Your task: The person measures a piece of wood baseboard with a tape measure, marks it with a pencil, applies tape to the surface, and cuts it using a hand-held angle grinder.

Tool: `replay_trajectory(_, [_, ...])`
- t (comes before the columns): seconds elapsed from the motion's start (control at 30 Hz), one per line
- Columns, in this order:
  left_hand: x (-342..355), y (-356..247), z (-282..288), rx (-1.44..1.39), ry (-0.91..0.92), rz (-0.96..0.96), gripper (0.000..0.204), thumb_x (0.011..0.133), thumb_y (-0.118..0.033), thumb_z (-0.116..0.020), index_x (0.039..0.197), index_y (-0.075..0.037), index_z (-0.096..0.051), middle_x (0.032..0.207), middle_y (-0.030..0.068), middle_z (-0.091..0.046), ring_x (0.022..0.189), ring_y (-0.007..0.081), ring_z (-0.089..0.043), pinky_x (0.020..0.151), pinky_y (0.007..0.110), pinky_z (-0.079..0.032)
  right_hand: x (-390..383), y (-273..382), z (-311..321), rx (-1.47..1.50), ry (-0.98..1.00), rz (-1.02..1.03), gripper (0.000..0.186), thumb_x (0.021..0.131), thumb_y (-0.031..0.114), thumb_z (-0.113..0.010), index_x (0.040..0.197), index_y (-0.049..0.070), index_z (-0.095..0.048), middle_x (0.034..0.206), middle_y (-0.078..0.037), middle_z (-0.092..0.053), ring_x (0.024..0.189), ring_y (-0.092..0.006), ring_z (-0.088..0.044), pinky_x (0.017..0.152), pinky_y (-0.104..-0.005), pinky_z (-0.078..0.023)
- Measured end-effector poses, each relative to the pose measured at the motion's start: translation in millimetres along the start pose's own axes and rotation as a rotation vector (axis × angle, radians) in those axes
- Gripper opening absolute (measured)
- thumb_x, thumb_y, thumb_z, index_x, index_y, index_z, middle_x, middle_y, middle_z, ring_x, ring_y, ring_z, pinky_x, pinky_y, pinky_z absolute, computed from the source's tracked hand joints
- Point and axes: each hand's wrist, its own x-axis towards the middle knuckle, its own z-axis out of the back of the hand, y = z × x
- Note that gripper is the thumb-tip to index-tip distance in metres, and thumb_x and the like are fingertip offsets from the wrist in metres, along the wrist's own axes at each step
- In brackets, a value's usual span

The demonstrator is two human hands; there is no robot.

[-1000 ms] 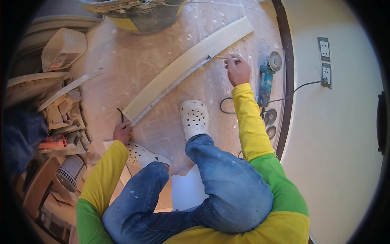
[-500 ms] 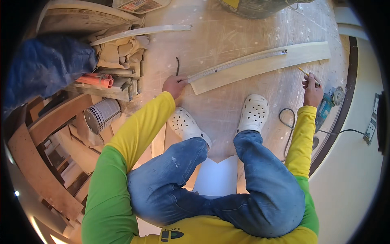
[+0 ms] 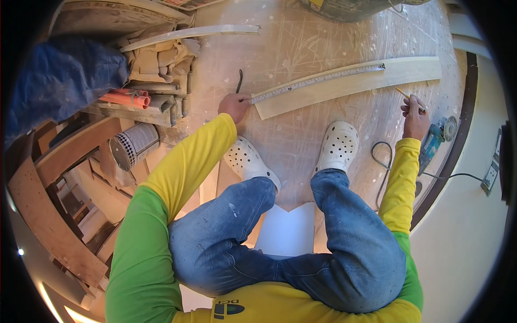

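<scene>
A pale flat board point(image 3: 350, 89) lies slantwise on the floor in front of my feet. Along its far edge runs the extended blade of a tape measure point(image 3: 318, 82), its hooked tip resting on the board short of the right end. My left hand point(image 3: 235, 107) is closed round the tape measure at the board's left end; the case is mostly hidden by my fingers, and a black strap point(image 3: 240, 81) sticks out beyond them. In my right hand point(image 3: 414, 116), just off the board's near right edge, is a yellow pencil point(image 3: 403, 93) pinched between the fingers, its point toward the board.
An angle grinder point(image 3: 432, 142) with its cord lies right of my right hand by the wall, near a socket point(image 3: 490, 177). Pink pipes point(image 3: 126, 98), a paint can point(image 3: 134, 146), a blue cover point(image 3: 70, 81) and stacked wood crowd the left. A dark bucket-like container point(image 3: 344, 8) stands beyond.
Hands, board, tape and pencil hold nearly the same places relative to each other. The whole view has shifted slightly.
</scene>
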Motion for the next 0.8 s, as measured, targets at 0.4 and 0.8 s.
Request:
replay_trajectory(0.4, [5,-3,-13,-0.03,-0.034,-0.115,0.025,0.081,-0.027,-0.065,0.096,-0.01,-0.074,0.085,0.0139,-0.071,0.077,0.0287,-0.068,0.072,0.037,-0.051,25,-7,7,-0.095,0.066,0.044,0.036,0.092,0.031,-0.065,0.109,0.0,-0.068,0.088,-0.011,-0.072,0.073,-0.0139,-0.067,0.065,-0.0254,-0.051])
replay_trajectory(0.8, [2,3,-4,-0.087,-0.002,-0.058,0.027,0.087,-0.021,-0.066,0.108,-0.005,-0.073,0.071,0.0033,-0.064,0.06,0.01,-0.056,0.058,0.028,-0.047,32,25,-45,0.039,0.152,0.101,0.029,0.093,0.024,-0.064,0.108,-0.001,-0.068,0.088,-0.012,-0.072,0.071,-0.0153,-0.067,0.067,-0.0272,-0.053])
